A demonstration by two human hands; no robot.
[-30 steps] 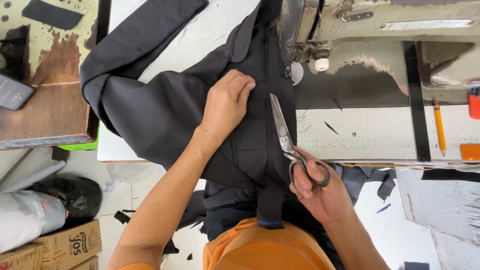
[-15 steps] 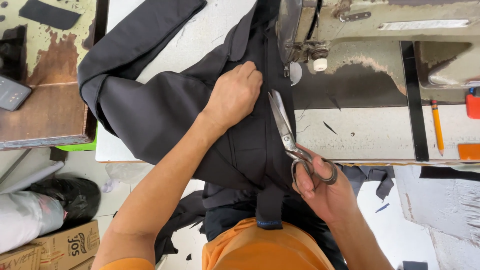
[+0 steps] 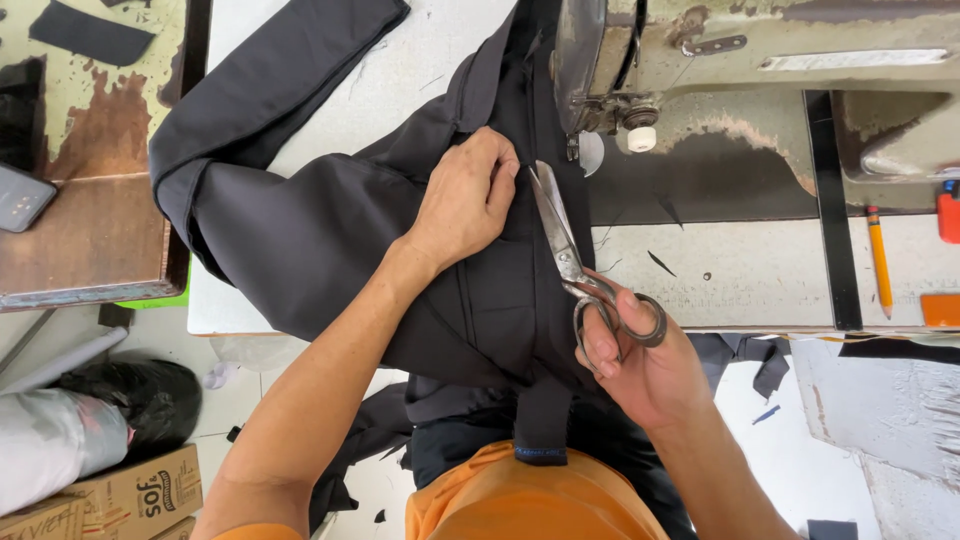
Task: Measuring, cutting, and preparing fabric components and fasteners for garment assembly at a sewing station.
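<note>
A dark charcoal garment [image 3: 330, 240] of smooth, tightly woven cloth lies spread across the white worktable [image 3: 400, 70], one sleeve-like length folded up to the left and its lower part draped off the table's front edge toward the person's lap. The left hand [image 3: 465, 200] lies palm-down on the cloth near a seam, fingers curled and pressing the fabric flat just below the needle area of the sewing machine [image 3: 760, 60], a worn, pale metal body with chipped paint and rust patches. The right hand [image 3: 640, 360] grips a pair of steel tailor's shears [image 3: 575, 265], fingers threaded through the dark looped handles; the long, dull-bright blades stand slightly apart, tips pointing up beside the left fingertips and resting on the garment. On the machine's table a yellow pencil [image 3: 878, 262] lies upright. At far left sit a rusted, flaking metal surface [image 3: 90, 120] and, lower down, brown cardboard boxes [image 3: 120, 495].
</note>
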